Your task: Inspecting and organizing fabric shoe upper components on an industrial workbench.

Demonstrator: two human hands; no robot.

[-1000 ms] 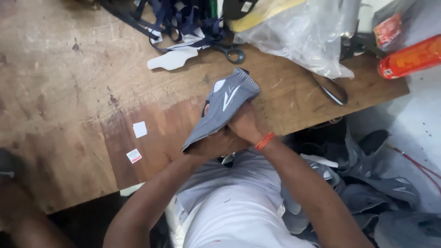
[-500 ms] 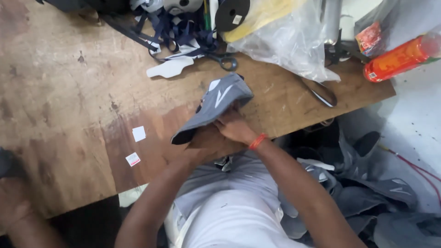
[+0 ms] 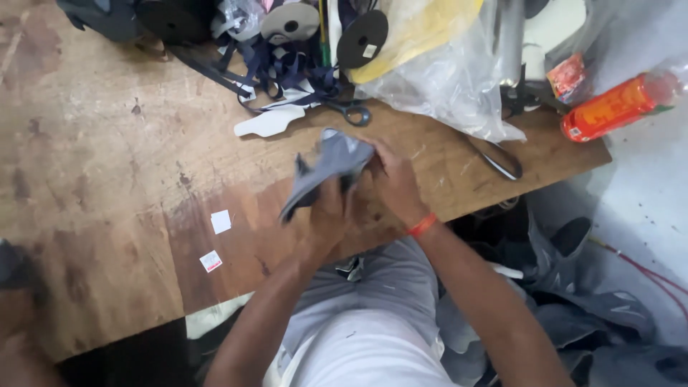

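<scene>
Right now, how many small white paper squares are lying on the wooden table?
2. One white square lies left of the grey fabric piece; the second, with a red mark, sits just below it, nearer the table edge. More may hide under clutter.

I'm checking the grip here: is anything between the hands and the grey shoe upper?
Nothing visible. The left hand and right hand both grip the grey shoe upper directly, above the wooden table.
</scene>
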